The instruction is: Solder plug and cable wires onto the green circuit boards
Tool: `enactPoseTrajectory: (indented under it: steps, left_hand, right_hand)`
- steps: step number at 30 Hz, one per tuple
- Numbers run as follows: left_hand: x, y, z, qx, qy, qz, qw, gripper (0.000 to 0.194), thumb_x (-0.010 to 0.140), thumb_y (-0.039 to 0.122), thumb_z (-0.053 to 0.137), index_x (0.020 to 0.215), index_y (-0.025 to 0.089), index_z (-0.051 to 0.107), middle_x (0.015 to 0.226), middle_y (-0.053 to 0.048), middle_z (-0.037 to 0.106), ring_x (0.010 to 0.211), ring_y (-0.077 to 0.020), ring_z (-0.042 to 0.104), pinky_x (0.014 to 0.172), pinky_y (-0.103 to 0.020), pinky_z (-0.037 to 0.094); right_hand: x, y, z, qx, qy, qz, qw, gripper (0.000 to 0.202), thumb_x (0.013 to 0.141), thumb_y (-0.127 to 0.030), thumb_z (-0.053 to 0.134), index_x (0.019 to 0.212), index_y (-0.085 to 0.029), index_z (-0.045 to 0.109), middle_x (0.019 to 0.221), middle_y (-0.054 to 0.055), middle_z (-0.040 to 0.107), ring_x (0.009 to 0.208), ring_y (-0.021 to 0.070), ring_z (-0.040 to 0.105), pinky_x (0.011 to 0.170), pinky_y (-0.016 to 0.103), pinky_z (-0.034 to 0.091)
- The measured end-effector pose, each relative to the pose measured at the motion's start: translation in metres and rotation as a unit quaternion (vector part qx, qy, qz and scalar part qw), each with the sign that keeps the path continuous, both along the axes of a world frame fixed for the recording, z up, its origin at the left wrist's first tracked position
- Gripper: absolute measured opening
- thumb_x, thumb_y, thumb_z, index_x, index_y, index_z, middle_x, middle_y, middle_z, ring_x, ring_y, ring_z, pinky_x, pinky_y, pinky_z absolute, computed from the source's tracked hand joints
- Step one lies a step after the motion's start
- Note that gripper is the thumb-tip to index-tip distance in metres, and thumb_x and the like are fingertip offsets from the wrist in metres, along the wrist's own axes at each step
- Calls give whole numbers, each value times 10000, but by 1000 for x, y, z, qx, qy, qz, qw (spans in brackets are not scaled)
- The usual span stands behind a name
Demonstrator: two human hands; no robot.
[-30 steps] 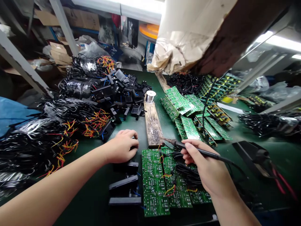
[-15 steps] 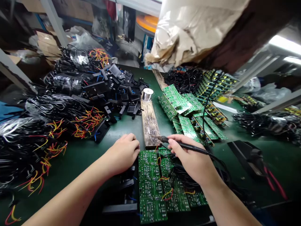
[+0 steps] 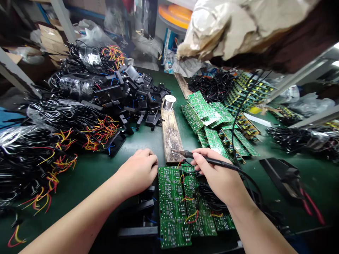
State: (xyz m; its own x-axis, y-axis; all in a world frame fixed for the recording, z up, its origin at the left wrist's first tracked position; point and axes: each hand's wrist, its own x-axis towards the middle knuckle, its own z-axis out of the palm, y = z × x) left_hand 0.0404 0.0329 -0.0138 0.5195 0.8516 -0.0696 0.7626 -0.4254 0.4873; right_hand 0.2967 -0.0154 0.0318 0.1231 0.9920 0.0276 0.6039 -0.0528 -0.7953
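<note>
My right hand (image 3: pixel 215 173) is closed round the black handle of a soldering iron (image 3: pixel 209 159). The iron's tip points left, over the near end of a wooden strip (image 3: pixel 172 135) strewn with solder bits. On the strip's far end stands a solder spool (image 3: pixel 169 102). My left hand (image 3: pixel 140 171) has its fingers curled, just beyond the upper left corner of the green circuit boards (image 3: pixel 172 201); whether it holds anything is hidden. Red and yellow wires (image 3: pixel 192 216) and a black cable coil (image 3: pixel 212 197) lie on the boards, beneath my right hand.
Bundled black cables (image 3: pixel 63 120) and black plastic housings (image 3: pixel 132 95) are heaped at the left. More green boards (image 3: pixel 202 109) are piled right of the strip. Red-handled pliers (image 3: pixel 307 197) lie far right. A wrapped object (image 3: pixel 233 31) hangs overhead.
The whole view has shifted slightly, so the boards and wooden strip appear a little further right and up. Both hands keep nearly the same pose, with the iron still in my right hand.
</note>
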Motion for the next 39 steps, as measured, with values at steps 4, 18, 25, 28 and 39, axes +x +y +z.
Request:
enactPoseTrajectory:
  steps: [4, 18, 25, 28, 39]
  left_hand:
    - [-2, 1, 0, -5, -3, -3, 1000, 267, 1037, 280, 462, 969, 189, 704, 1126, -108, 659, 1076, -292, 595, 990, -476, 509]
    - [-1, -1, 1, -2, -6, 3, 1000, 255, 1021, 291, 486, 936, 195, 707, 1104, -98, 667, 1072, -288, 600, 962, -457, 511]
    - [-1, 0, 0, -1, -16, -15, 1000, 210, 998, 273, 524, 903, 202, 697, 1102, -85, 667, 1062, -267, 612, 986, -438, 508]
    - [-1, 0, -1, -5, -18, -22, 1000, 199, 985, 269, 542, 867, 204, 688, 1104, -80, 660, 1065, -263, 613, 987, -435, 511]
    - [3, -9, 5, -13, 4, -58, 998, 232, 1017, 257, 503, 877, 191, 675, 1142, -89, 628, 1068, -259, 605, 951, -436, 541]
  right_hand:
    - [-2, -1, 5, -8, -2, -1, 1000, 365, 1052, -543, 631, 1173, -227, 766, 991, 75, 787, 842, 225, 748, 766, 388, 627]
    - [2, 2, -4, 3, 1, -11, 1000, 340, 1043, -552, 659, 1166, -258, 778, 977, 52, 789, 829, 219, 750, 729, 379, 619]
    - [4, -14, 4, 41, 45, -14, 998, 289, 1034, -523, 700, 1175, -285, 781, 979, 38, 781, 847, 203, 746, 755, 348, 639]
    - [10, -34, 5, 42, 130, -19, 990, 269, 1023, -497, 732, 1203, -302, 778, 997, 43, 772, 886, 212, 743, 754, 336, 654]
    - [15, -68, -9, 5, 107, -22, 994, 213, 1051, -461, 707, 1183, -318, 793, 1004, 37, 775, 847, 182, 747, 721, 255, 654]
